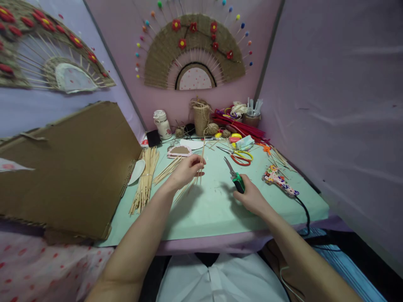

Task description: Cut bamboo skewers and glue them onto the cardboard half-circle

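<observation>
In the head view my left hand [188,170] is closed on a thin bamboo stick [203,149], which stands nearly upright above the table. More loose sticks [183,192] lie below and beside that hand. My right hand [251,195] is wrapped round the black and green handle of pruning shears [234,174]. Their blades point up and to the left, a short way from the stick and apart from it. A thick bundle of bamboo sticks [145,178] and a smaller pile of sticks [168,168] lie left of my left hand.
A green-topped table [217,214] holds scissors [242,157], a patterned glue gun [279,180] with a black cord, and a white flask [162,124]. Twine and red pipe cleaners [239,126] sit behind. Cardboard [69,167] stands left; a decorated fan [162,54] hangs ahead.
</observation>
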The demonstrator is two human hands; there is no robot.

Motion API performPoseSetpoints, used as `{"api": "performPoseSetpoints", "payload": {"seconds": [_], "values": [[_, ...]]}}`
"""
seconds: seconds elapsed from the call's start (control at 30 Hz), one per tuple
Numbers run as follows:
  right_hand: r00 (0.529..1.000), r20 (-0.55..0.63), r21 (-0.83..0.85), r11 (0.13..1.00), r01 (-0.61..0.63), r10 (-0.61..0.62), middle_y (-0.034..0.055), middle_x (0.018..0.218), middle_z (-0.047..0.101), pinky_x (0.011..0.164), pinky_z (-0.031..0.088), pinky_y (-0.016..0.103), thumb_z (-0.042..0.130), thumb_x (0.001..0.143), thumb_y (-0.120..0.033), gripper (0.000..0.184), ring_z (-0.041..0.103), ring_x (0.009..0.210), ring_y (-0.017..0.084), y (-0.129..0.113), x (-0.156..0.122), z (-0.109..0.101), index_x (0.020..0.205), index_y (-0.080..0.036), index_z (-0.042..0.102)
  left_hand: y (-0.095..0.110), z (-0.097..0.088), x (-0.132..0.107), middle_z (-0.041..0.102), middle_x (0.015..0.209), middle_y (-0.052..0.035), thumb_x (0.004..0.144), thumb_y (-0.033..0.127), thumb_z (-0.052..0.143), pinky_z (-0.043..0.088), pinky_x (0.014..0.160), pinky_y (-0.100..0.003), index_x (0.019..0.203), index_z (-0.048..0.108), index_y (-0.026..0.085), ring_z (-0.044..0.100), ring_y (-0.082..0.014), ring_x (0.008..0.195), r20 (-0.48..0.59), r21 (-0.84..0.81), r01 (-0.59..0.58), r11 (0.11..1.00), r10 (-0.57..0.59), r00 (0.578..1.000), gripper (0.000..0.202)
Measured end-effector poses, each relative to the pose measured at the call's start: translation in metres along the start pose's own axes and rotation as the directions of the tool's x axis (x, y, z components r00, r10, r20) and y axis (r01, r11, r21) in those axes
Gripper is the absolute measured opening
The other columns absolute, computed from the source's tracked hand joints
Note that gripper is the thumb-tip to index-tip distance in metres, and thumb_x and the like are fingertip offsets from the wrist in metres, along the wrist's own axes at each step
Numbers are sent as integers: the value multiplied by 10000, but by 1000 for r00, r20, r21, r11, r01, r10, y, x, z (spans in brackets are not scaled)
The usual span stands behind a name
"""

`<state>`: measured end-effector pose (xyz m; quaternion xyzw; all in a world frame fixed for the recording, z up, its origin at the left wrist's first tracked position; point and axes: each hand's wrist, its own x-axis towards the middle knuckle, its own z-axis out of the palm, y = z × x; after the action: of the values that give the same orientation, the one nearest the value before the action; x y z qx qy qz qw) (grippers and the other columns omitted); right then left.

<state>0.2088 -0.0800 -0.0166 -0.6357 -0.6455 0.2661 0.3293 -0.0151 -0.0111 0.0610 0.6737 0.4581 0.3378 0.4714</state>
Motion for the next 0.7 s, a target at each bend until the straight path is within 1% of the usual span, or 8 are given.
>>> {"api": "performPoseSetpoints", "payload": {"seconds": [0.03,0.1,0.17,0.27,0.4,0.47,0.6,0.7], "values": [[1000,-3,7,1000,2,-2,-11,788,519,654,400,289,510,676,-285,308,497,698,180,0,0,0,971,-214,460,-1,9,-3,601,886,-27,820,233,530,541,772,-311,826,543,174,611,-127,827,-10,-147,-23,989,22,1000,60],[1000,-8,21,1000,1,-1,-15,783,514,656,402,287,509,674,-285,307,493,697,177,-1,0,-1,969,-214,460,-8,27,-9,618,866,-21,828,241,534,535,804,-332,842,509,179,630,-123,810,-40,-292,-53,955,43,998,69],[1000,-10,29,1000,-4,5,-20,774,508,652,402,284,510,675,-285,313,491,692,175,-2,0,-2,976,-216,457,-19,42,-14,613,791,3,845,245,513,538,797,-336,867,484,189,631,-114,747,-71,-333,-81,940,61,996,67],[1000,-15,21,1000,-2,3,-23,769,507,651,401,285,513,679,-284,318,493,686,174,-1,0,-2,984,-221,453,-36,56,-21,582,757,24,847,250,506,539,799,-317,901,507,198,616,-110,730,-115,-284,-118,951,88,989,75],[999,-32,10,1000,6,-6,-15,786,527,652,400,287,529,678,-287,344,508,694,179,1,0,-1,1010,-221,463,-49,59,-31,600,810,7,831,264,516,535,789,-294,899,554,195,635,-128,779,-149,-199,-120,973,91,985,104],[999,-39,12,1000,9,-9,-13,783,537,644,399,284,536,674,-290,361,513,690,180,2,0,-1,1023,-219,473,-52,56,-35,620,801,-3,825,268,520,538,775,-297,867,553,187,648,-142,791,-135,-192,-105,976,80,988,97],[999,-34,0,1000,-6,6,-17,755,532,626,390,280,539,669,-301,366,504,669,179,2,1,-1,1019,-213,480,-52,51,-41,654,792,-16,835,259,508,542,756,-301,860,542,185,657,-151,794,-79,-146,-73,987,62,995,85],[1000,-26,-4,1000,-14,14,-16,770,527,644,390,284,531,674,-300,363,502,680,179,0,1,-1,1020,-213,467,-49,51,-42,653,807,-13,863,253,477,530,745,-281,900,537,195,651,-144,799,-83,-46,-123,991,119,989,92]]}}
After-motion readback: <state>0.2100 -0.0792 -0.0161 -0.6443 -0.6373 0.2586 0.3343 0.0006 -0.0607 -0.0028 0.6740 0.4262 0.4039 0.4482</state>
